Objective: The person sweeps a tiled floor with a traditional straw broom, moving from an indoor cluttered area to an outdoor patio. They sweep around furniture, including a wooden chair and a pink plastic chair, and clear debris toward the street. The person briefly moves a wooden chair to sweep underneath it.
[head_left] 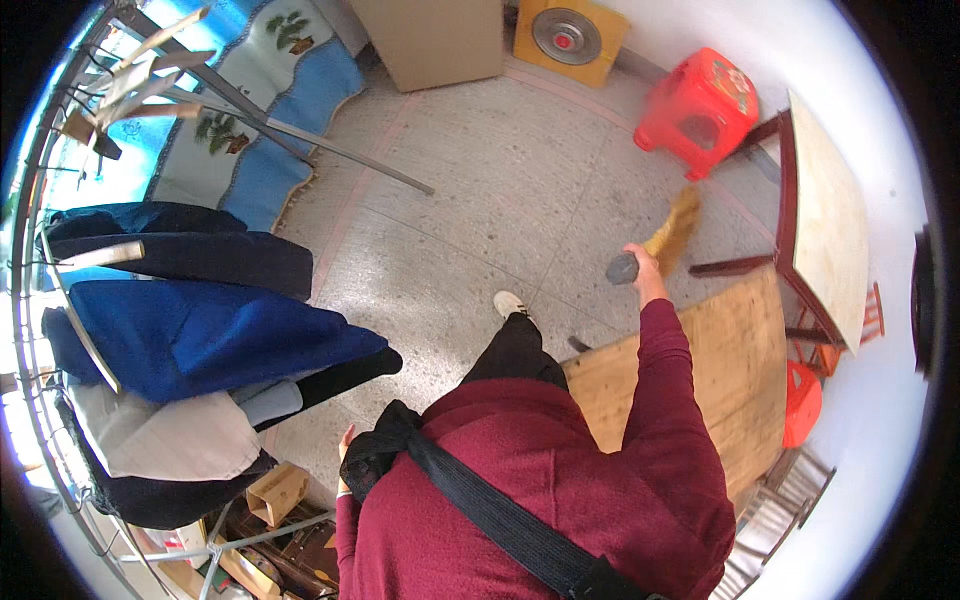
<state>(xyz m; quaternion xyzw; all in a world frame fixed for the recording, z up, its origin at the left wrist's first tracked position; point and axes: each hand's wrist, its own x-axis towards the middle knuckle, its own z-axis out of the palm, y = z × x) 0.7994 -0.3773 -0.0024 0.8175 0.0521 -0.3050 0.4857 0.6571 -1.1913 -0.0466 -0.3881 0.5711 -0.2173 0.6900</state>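
Note:
My right hand (648, 270) is held out over the floor at the right, its fingers wrapped round a long thing with a yellow-brown far part (676, 225). That part is blurred and looks like bristles or feathers; a rounded grey end sticks out on the hand's left side. The exact kind is not plain. At my left side, only the fingertips of my left hand (347, 440) show; a black bunched cloth or bag (378, 447) on my strap hides the rest. Whether that hand holds anything cannot be seen.
A wooden board or tabletop (690, 370) lies close at my right, beside a pale-topped table (830, 230). Ahead stand a red plastic stool (705, 105) and a cardboard panel (430, 40). Hanging clothes (210, 335) fill the left, with a metal pole (350, 158) jutting out.

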